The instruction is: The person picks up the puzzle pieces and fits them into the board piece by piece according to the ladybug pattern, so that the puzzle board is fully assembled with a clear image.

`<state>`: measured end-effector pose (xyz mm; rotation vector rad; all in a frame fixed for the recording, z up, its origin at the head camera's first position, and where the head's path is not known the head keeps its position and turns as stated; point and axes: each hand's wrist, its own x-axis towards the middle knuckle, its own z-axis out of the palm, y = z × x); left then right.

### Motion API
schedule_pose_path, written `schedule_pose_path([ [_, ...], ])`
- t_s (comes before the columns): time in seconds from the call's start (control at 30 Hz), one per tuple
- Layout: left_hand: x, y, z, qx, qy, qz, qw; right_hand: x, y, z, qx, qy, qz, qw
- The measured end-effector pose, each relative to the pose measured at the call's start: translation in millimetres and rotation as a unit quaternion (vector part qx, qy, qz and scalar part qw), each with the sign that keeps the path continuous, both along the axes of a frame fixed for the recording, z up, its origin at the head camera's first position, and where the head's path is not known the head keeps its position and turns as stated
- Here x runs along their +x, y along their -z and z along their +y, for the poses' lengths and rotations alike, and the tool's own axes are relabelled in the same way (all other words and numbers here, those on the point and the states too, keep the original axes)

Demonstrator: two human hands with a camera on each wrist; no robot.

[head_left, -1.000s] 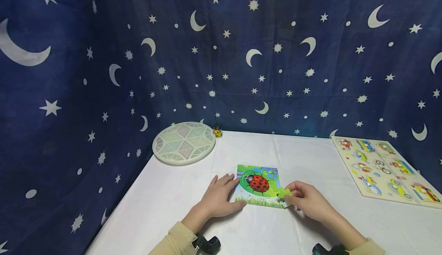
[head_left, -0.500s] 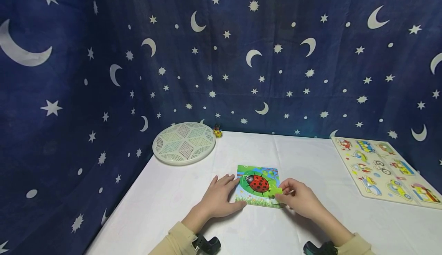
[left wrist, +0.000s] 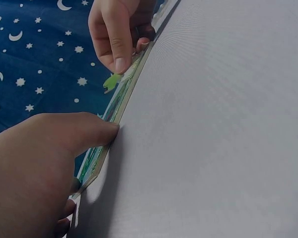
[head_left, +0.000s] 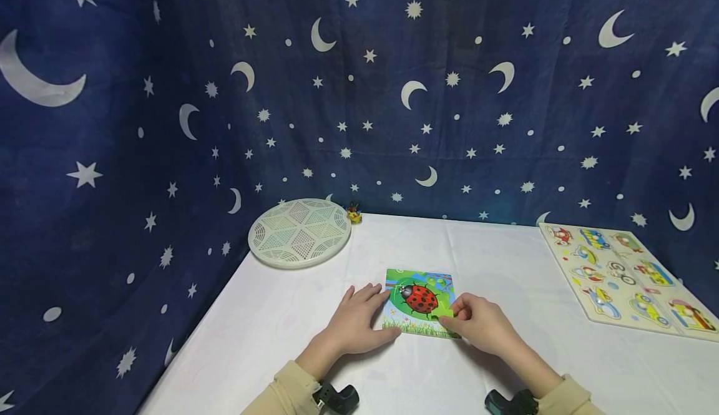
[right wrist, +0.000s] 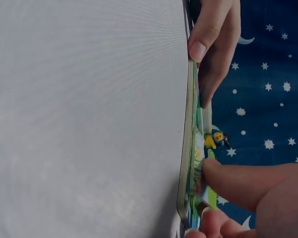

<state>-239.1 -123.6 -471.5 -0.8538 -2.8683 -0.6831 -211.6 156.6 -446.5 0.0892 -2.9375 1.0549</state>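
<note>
A square ladybug jigsaw puzzle lies flat on the white table in the head view. My left hand rests at its left side, fingers spread along the left edge and thumb against the near edge. Between thumb and fingers my right hand pinches a light green puzzle piece, over the puzzle's lower right part. In the left wrist view the green piece sticks out past the fingertips, tilted above the puzzle. The right fingers hide part of the piece and the puzzle's lower right corner.
A round, pale patterned board sits at the back left, beside a small yellow figurine. At the right lies a large picture peg board. A dark blue curtain with moons and stars hangs behind the table.
My right hand has moved left with the green piece, from the puzzle's right edge to over its lower right part. The left hand has stayed in place.
</note>
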Motion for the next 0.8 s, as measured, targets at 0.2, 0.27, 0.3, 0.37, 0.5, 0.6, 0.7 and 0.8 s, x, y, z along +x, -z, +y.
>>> schedule_pose_path([
  [0.2, -0.3, 0.5, -0.3, -0.001, 0.001, 0.002, 1.0000, -1.2, -0.1, -0.9, 0.025, 0.003, 0.010, 0.9996],
  [0.27, -0.3, 0.6, -0.3, -0.001, 0.002, 0.006, 1.0000, -1.3, -1.0, -1.5, 0.031, 0.004, 0.011, 0.9994],
  [0.3, -0.3, 0.5, -0.2, -0.001, 0.003, 0.006, 1.0000, -1.3, -1.3, -1.8, 0.033, 0.004, 0.011, 0.9994],
  [0.37, -0.5, 0.6, 0.0, -0.002, 0.003, 0.006, 1.0000, -1.0, -2.4, -2.4, 0.037, 0.007, 0.010, 0.9992],
  [0.5, -1.1, 0.5, 0.3, -0.003, 0.001, 0.000, 1.0000, 0.0, -3.4, -2.8, 0.043, 0.012, 0.013, 0.9989],
  [0.6, -1.4, 0.8, 0.6, -0.004, 0.000, 0.003, 1.0000, 0.8, -3.8, -2.9, 0.044, 0.015, 0.015, 0.9988],
  [0.7, -1.6, 1.0, 0.7, -0.005, -0.001, 0.005, 1.0000, 0.9, -4.7, -3.6, 0.053, 0.009, 0.028, 0.9982],
  [0.8, -1.7, 1.6, 0.5, -0.006, -0.003, 0.003, 1.0000, 0.0, -5.0, -4.7, 0.066, -0.001, 0.042, 0.9969],
])
